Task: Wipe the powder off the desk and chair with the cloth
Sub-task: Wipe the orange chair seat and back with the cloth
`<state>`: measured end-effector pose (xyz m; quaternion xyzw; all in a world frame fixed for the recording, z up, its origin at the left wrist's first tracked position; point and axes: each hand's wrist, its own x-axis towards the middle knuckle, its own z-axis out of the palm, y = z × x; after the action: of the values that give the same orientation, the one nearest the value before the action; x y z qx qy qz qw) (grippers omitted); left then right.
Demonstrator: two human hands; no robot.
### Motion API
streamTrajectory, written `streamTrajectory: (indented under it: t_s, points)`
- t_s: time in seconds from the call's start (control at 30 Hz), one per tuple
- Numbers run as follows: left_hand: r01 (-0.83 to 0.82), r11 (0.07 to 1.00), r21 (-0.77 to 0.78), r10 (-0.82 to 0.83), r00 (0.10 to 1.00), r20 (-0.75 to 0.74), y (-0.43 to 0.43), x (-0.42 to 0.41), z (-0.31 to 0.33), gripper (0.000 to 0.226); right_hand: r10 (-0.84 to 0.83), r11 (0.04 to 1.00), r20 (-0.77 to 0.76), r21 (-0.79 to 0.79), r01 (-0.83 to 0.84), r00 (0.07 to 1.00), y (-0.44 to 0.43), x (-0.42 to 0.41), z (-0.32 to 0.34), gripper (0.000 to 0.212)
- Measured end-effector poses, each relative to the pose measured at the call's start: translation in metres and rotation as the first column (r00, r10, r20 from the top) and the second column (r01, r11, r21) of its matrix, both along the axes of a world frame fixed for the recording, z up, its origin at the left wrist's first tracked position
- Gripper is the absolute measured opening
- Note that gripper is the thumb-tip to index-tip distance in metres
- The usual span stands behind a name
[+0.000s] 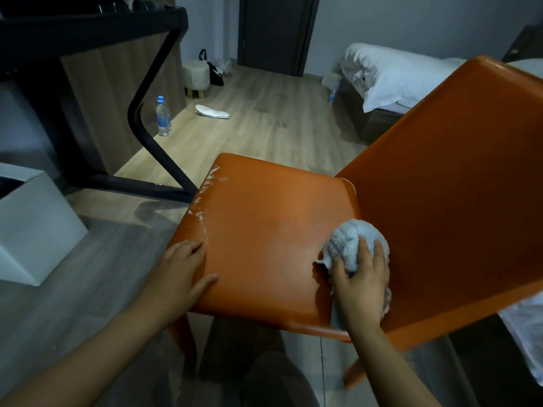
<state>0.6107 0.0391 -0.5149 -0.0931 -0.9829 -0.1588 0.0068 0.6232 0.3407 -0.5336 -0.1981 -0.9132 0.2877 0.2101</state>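
Powder (204, 198) is lying in a thin white streak along the front edge of the chair seat (264, 218), the edge opposite the backrest (455, 186). Its long axis is running down that edge from the far corner towards the near one. The cloth (348, 243) is sitting at the other side of the seat, bunched into a ball against the rear edge where the seat meets the backrest. The right hand (363, 286) is gripping it from above with its fingers curled over the bundle, pressing it to the seat. So the streak is lying straight across the seat from the cloth, away from the backrest. The coming move is probably a sweep across to that front edge, then a run along its length.

The left hand (182, 271) is resting on the near front corner, fingers fairly straight and thumb spread on the seat top, holding nothing and seemingly steadying the chair. It is much the nearer hand to the powder, its fingertips almost reaching the streak's lower end, so it may be standing in the cloth's path.
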Motion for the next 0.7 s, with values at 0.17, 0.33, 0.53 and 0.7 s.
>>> streamTrajectory:
  t_s: [0.17, 0.33, 0.53, 0.7]
  points:
    - [-0.004, 1.0, 0.031, 0.005, 1.0, -0.012, -0.001, 0.001, -0.003, 0.07, 0.098, 0.995, -0.041, 0.036, -0.097, 0.994, -0.039, -0.003, -0.004, 0.066]
    - [-0.021, 0.996, 0.084, 0.024, 0.999, -0.025, -0.002, 0.002, -0.004, 0.071, 0.13, 0.991, -0.071, 0.019, -0.129, 0.989, -0.075, -0.012, -0.004, 0.063]
    - [-0.085, 0.939, 0.332, 0.104, 0.994, -0.041, -0.013, 0.006, -0.005, 0.065, 0.167, 0.986, -0.092, 0.038, -0.164, 0.982, -0.094, -0.018, -0.006, 0.062]
    - [-0.135, 0.889, 0.437, 0.204, 0.972, -0.114, -0.031, 0.016, -0.022, 0.06, 0.216, 0.976, -0.122, 0.023, -0.215, 0.969, -0.114, -0.025, -0.005, 0.061]
